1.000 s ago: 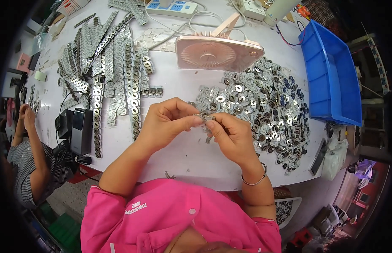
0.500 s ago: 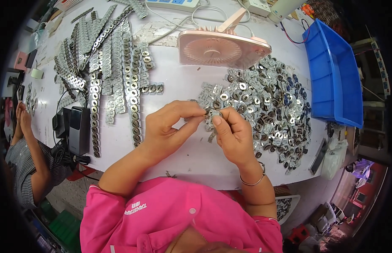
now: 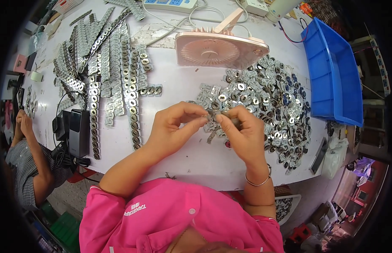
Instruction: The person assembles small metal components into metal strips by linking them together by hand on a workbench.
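My left hand (image 3: 174, 127) and my right hand (image 3: 245, 131) meet over the near left edge of a heap of small metal parts (image 3: 284, 111). Between the fingertips of both is a small grey metal part (image 3: 213, 114), partly covered by the fingers. Both hands are closed in a pinch, the left from one side and the right from the other. Each loose part in the heap has a round disc on a pale, squarish piece. To the left lie long strips of similar parts (image 3: 132, 98), set side by side and overlapping.
A pink fan (image 3: 212, 49) stands beyond my hands. At the right edge is a blue bin (image 3: 337, 80); a phone (image 3: 318, 155) lies near it. A dark power bank (image 3: 79, 133) and cables sit at left, near another person's hands (image 3: 24, 123). A power strip (image 3: 172, 4) lies at the back.
My right hand has shifted slightly right and turned, exposing more of its fingers. The left hand stays close by, still pinching. The view has moved slightly.
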Demonstrator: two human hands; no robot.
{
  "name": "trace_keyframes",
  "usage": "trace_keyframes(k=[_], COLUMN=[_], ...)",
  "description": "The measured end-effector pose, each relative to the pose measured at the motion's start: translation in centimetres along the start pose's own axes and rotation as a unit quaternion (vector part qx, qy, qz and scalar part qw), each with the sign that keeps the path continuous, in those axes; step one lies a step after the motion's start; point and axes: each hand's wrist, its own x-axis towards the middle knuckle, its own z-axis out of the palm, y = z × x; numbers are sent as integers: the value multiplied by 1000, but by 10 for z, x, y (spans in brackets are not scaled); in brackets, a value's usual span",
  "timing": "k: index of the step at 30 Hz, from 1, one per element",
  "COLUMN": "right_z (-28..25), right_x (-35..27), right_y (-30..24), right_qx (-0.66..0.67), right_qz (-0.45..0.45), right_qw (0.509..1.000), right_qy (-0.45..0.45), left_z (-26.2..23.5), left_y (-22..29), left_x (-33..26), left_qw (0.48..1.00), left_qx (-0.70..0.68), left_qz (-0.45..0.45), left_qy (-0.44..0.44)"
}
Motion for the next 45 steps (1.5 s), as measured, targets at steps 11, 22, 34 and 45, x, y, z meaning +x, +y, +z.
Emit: trace_keyframes(k=[11,22,34,45], right_z=[-7,3,9,-44], right_x=[-2,-1,-1,0], right_y=[-8,-4,-2,-4], right_qx=[-47,77,230,-279], right_qz=[-6,117,145,-58], right_qw=[996,981,961,924], right_qy=[-69,-136,-47,256], left_z=[-3,-24,-4,-42], left_y=[6,9,7,6], left_x=[3,9,5,18], left_qw=[985,955,984,754], left_qx=[-118,-175,134,640], left_qz=[-110,-195,117,130], left_qy=[-54,-142,-17,71])
